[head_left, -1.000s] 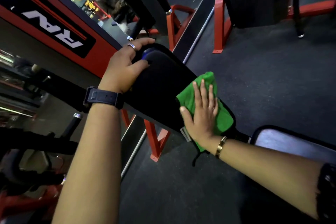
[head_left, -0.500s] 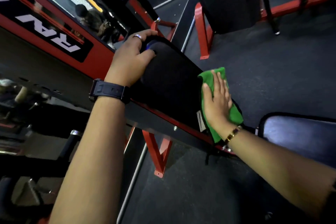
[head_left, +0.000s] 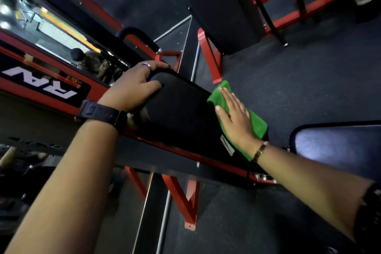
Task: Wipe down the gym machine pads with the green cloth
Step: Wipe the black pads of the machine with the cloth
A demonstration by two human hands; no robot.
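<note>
My left grip [head_left: 134, 86] curls round the far end of the black pad [head_left: 181, 109], steadying it; my right grip [head_left: 235, 117] lies flat — fingers straight — pressing the green cloth [head_left: 258, 125] onto the pad's right edge. Best use even pressure, overlapping strokes.

L wrist: chunky black watch [head_left: 101, 112], matte strap w/ adj holes + keeper loop. L hand [head_left: 132, 86]: silver ring [head_left: 146, 65] w/ bluish band. R wrist: thin gold bracelet [head_left: 260, 150], one dark segment. Dark sleeve [head_left: 373, 198] on R arm, only its edge shows at frame edge. Both forearms bare.
</note>
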